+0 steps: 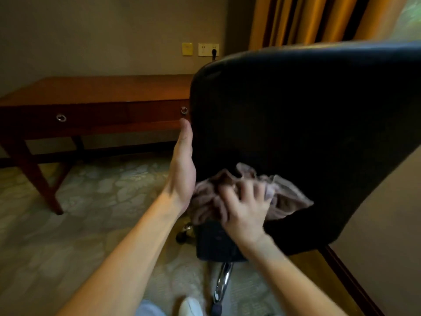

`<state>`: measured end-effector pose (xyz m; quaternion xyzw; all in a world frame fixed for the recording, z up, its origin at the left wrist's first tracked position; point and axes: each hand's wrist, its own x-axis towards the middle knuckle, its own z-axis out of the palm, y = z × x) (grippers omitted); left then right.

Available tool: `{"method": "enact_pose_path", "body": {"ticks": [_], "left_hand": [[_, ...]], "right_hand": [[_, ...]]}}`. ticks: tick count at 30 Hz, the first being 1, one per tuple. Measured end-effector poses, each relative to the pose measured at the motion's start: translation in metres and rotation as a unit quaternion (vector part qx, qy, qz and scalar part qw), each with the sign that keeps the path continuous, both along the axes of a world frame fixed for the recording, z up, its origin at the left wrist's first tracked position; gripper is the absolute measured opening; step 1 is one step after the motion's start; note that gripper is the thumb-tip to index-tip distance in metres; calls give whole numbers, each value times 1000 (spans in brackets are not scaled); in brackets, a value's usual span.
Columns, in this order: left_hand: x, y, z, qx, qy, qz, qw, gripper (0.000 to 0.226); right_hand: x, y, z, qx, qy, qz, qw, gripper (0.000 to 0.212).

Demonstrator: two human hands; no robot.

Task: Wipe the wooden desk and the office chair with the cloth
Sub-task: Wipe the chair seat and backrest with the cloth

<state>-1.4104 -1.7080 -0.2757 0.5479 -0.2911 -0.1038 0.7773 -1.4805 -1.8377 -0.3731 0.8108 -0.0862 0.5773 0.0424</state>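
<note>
The black office chair (307, 115) fills the right half of the view, its dark backrest turned toward me. My left hand (183, 165) grips the left edge of that backrest, fingers hidden behind it. My right hand (245, 208) presses a crumpled brownish-grey cloth (284, 197) against the lower back of the chair. The wooden desk (95, 92) stands at the left against the wall, with two ring pulls on its drawers.
The chair's chrome base leg and castors (222, 283) show below the seat on a patterned carpet (91, 201). A wall socket with a plug (208, 50) sits above the desk. Orange curtains (307, 19) hang at the upper right. My white shoe (190, 305) is at the bottom.
</note>
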Motion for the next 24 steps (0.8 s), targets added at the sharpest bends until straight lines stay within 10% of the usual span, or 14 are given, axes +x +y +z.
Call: {"method": "enact_pose_path", "body": {"ticks": [5, 8, 12, 16, 19, 24], "left_hand": [[0, 10, 2, -44, 1, -45, 998, 77], [-2, 10, 4, -34, 7, -59, 998, 70], [12, 7, -26, 24, 10, 18, 999, 57], [16, 12, -90, 116, 56, 64, 990, 48], [24, 22, -148, 187, 157, 49, 969, 93], [38, 32, -198, 154, 234, 31, 960, 54]], "right_hand": [[9, 2, -121, -138, 174, 54, 974, 26], [4, -2, -206, -244, 348, 97, 900, 27], [-8, -3, -212, -216, 418, 101, 877, 19], [-24, 1, -152, -100, 233, 103, 962, 15], [-28, -7, -83, -49, 76, 63, 994, 15], [4, -25, -65, -50, -24, 30, 998, 20]]}}
